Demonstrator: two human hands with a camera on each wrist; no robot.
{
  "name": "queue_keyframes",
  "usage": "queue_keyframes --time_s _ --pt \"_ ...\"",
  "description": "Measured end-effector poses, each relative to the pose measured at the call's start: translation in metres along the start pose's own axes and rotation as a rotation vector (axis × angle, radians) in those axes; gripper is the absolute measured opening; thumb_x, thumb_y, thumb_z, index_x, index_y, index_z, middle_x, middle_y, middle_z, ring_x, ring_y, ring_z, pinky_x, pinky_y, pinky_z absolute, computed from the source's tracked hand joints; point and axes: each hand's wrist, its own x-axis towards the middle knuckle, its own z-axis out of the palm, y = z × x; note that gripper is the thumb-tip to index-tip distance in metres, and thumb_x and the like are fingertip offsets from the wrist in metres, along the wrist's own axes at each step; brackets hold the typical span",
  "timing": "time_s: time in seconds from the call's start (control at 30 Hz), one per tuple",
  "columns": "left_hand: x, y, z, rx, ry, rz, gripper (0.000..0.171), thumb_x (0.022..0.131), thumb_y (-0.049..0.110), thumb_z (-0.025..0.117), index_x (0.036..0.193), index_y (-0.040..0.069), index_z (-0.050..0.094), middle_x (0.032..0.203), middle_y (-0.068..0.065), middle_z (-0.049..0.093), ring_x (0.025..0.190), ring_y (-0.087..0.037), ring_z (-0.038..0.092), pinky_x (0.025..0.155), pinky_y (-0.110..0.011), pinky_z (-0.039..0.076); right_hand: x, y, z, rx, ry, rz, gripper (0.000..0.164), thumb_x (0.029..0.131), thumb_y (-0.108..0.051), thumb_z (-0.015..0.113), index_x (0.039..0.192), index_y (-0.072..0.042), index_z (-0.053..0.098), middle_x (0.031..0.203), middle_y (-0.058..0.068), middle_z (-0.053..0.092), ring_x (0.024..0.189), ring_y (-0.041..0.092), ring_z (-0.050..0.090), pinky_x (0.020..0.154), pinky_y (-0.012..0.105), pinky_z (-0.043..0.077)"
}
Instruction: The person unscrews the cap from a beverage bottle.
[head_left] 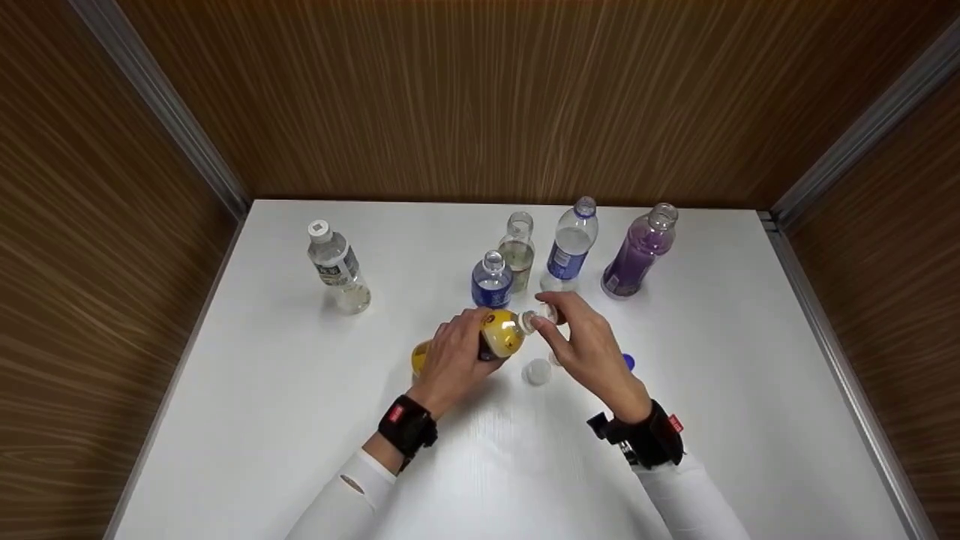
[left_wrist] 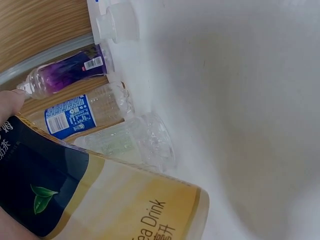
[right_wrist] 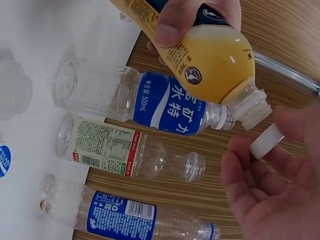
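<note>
My left hand (head_left: 457,356) grips a yellow tea-drink bottle (head_left: 502,334) with a dark blue label. The bottle is tilted, its mouth towards my right hand (head_left: 589,349). In the right wrist view, a white cap (right_wrist: 266,141) is pinched between my right thumb and fingers. A small gap parts the cap from the bottle's bare threaded neck (right_wrist: 252,107). The left wrist view shows the lower part of the tea bottle (left_wrist: 135,200), with only a bit of the left hand at the edge.
Behind my hands stand uncapped bottles: a blue-label one (head_left: 492,281), a clear one (head_left: 517,251), another blue-label one (head_left: 574,244) and a purple one (head_left: 637,251). A white-capped bottle (head_left: 337,266) stands at left. A whitish cap (head_left: 537,372) and a blue cap (head_left: 628,362) lie nearby.
</note>
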Motion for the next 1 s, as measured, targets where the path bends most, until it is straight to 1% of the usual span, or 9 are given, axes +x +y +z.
queue_keyframes --time_s 0.1,0.2,0.37,0.5,0.57,0.7,0.77,0.87,1.0 --pt "-0.003 -0.006 -0.004 -0.02 0.033 -0.003 0.072 0.084 0.029 0.088 0.139 0.005 0.047 0.12 -0.013 0.065 0.105 -0.027 0.064 0.091 -0.045 0.052 -0.003 0.005 -0.001 0.049 -0.018 0.028 0.038 0.092 -0.007 0.079 0.124 0.004 0.063 0.102 0.011 0.068 0.09 0.022 0.068 0.078 0.039 0.057" --pt "-0.006 -0.012 -0.009 -0.063 0.059 -0.031 0.072 0.084 0.028 0.089 0.139 0.006 0.047 0.119 -0.012 0.065 0.105 -0.026 0.063 0.093 -0.046 0.052 -0.009 0.009 0.001 0.074 -0.06 0.054 0.038 0.09 -0.004 0.08 0.124 0.003 0.064 0.108 0.011 0.07 0.096 0.022 0.07 0.084 0.04 0.058" --pt "-0.009 -0.02 -0.018 -0.116 0.082 -0.077 0.073 0.083 0.026 0.089 0.139 0.008 0.046 0.122 -0.011 0.064 0.107 -0.027 0.063 0.097 -0.049 0.05 -0.018 0.017 0.01 0.072 -0.096 0.004 0.035 0.087 0.001 0.081 0.12 0.001 0.066 0.115 0.01 0.067 0.1 0.02 0.067 0.084 0.038 0.058" --pt "-0.009 -0.026 -0.025 -0.137 0.122 -0.098 0.074 0.082 0.024 0.09 0.138 0.007 0.046 0.123 -0.013 0.063 0.108 -0.029 0.063 0.097 -0.051 0.05 -0.021 0.019 0.019 0.039 -0.113 -0.018 0.034 0.086 0.0 0.083 0.116 -0.002 0.068 0.111 0.008 0.064 0.096 0.017 0.063 0.078 0.036 0.058" --pt "-0.008 -0.029 -0.027 -0.144 0.146 -0.103 0.074 0.082 0.023 0.09 0.138 0.007 0.045 0.122 -0.014 0.064 0.108 -0.03 0.063 0.096 -0.051 0.051 -0.024 0.019 0.024 0.007 -0.138 -0.004 0.033 0.086 -0.003 0.084 0.114 -0.002 0.069 0.106 0.006 0.064 0.092 0.016 0.063 0.075 0.036 0.057" --pt "-0.005 -0.032 -0.032 -0.155 0.184 -0.122 0.074 0.081 0.021 0.091 0.137 0.006 0.045 0.122 -0.016 0.065 0.109 -0.032 0.064 0.096 -0.051 0.051 -0.026 0.018 0.036 -0.076 -0.225 0.043 0.031 0.086 -0.014 0.086 0.11 -0.004 0.071 0.1 0.004 0.066 0.086 0.018 0.066 0.072 0.036 0.057" --pt "-0.004 -0.032 -0.034 -0.153 0.192 -0.141 0.074 0.08 0.021 0.091 0.137 0.006 0.045 0.123 -0.017 0.065 0.11 -0.033 0.065 0.096 -0.051 0.051 -0.027 0.017 0.042 -0.117 -0.267 0.048 0.03 0.087 -0.02 0.086 0.109 -0.004 0.072 0.099 0.003 0.067 0.085 0.02 0.068 0.072 0.037 0.057" --pt "-0.003 -0.032 -0.036 -0.15 0.193 -0.166 0.075 0.081 0.021 0.091 0.137 0.007 0.044 0.124 -0.017 0.065 0.112 -0.035 0.065 0.097 -0.052 0.051 -0.028 0.017 0.052 -0.182 -0.301 0.019 0.03 0.086 -0.025 0.086 0.105 -0.005 0.073 0.096 0.003 0.068 0.084 0.021 0.068 0.073 0.039 0.056" --pt "-0.003 -0.034 -0.037 -0.132 0.195 -0.19 0.076 0.081 0.025 0.091 0.138 0.007 0.044 0.125 -0.016 0.064 0.111 -0.035 0.065 0.095 -0.052 0.052 -0.031 0.021 0.066 -0.313 -0.307 -0.08 0.03 0.085 -0.033 0.086 0.099 -0.009 0.073 0.088 0.001 0.067 0.081 0.021 0.065 0.072 0.04 0.052"
